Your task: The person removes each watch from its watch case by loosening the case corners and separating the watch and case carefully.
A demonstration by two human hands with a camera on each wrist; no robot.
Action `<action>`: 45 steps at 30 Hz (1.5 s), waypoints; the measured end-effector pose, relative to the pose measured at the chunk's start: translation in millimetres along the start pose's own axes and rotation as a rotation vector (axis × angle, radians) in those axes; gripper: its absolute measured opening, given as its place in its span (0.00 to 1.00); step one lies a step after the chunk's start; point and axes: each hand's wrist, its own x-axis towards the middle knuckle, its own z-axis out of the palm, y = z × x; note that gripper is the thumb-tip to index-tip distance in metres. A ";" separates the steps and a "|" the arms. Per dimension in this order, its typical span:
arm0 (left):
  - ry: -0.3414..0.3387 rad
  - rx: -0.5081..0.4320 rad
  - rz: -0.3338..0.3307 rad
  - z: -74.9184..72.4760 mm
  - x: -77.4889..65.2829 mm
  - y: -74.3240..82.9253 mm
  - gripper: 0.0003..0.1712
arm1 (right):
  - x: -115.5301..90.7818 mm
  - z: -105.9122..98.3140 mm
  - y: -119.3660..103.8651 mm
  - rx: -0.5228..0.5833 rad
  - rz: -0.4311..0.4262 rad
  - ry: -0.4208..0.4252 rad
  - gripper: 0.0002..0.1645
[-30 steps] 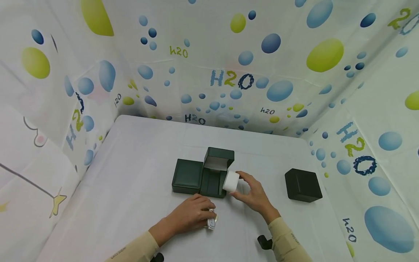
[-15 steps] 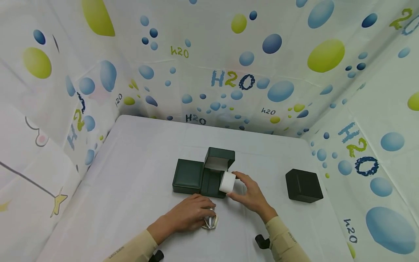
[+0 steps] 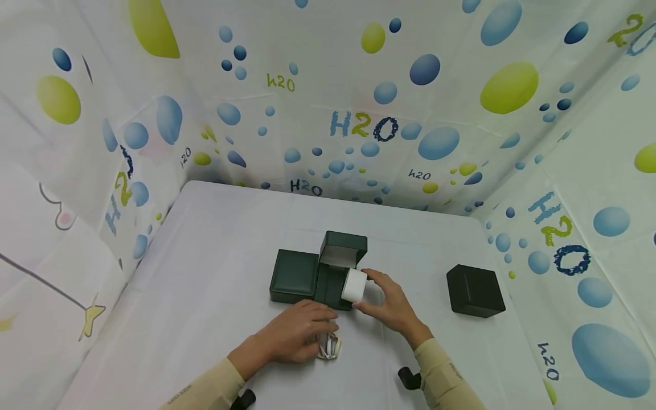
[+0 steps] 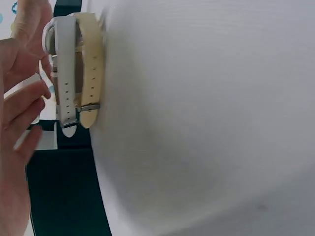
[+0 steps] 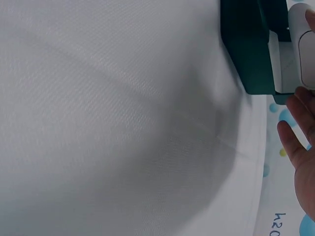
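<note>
My right hand (image 3: 389, 302) pinches a white watch cushion (image 3: 355, 285) between thumb and fingers, over the right part of an open green watch box (image 3: 330, 283). In the right wrist view the cushion (image 5: 307, 54) stands at the box's pale-lined opening. My left hand (image 3: 297, 332) reaches over two wristwatches (image 3: 329, 346) in front of the box, its fingers loosely extended. In the left wrist view one watch has a white strap (image 4: 66, 78) and the other a cream strap (image 4: 91, 69), both buckled into loops. My left fingers (image 4: 24, 105) lie beside them, not curled round them.
A closed green box (image 3: 294, 275) stands against the open one's left side. Farther right is a black box (image 3: 475, 290). The white-covered table (image 3: 225, 250) is bounded by a patterned curtain (image 3: 328, 91) at the back and sides.
My right hand has moved the cushion left, farther over the open box. Near my left fingers, a watch with its dial showing has turned, and its fingers now look looser.
</note>
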 end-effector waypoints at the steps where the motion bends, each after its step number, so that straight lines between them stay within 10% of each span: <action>1: 0.045 0.007 0.007 -1.4 2.0 -1.1 0.19 | 0.5 0.2 -0.4 -0.003 -0.007 0.001 0.47; 6: 0.282 0.080 0.008 -13.4 16.8 -10.3 0.15 | 3.9 1.4 -3.5 -0.013 -0.023 -0.001 0.49; 11: 0.359 0.142 -0.042 -30.3 35.2 -20.7 0.19 | 5.7 3.4 -3.9 -0.005 -0.023 -0.007 0.49; 22: 0.253 0.159 -0.153 -41.1 59.1 -38.3 0.29 | 8.3 7.4 -5.5 0.005 -0.046 -0.013 0.49; 45: 0.144 0.080 -0.200 -27.6 63.7 -49.2 0.33 | 11.3 9.9 -6.2 -0.006 -0.010 -0.042 0.49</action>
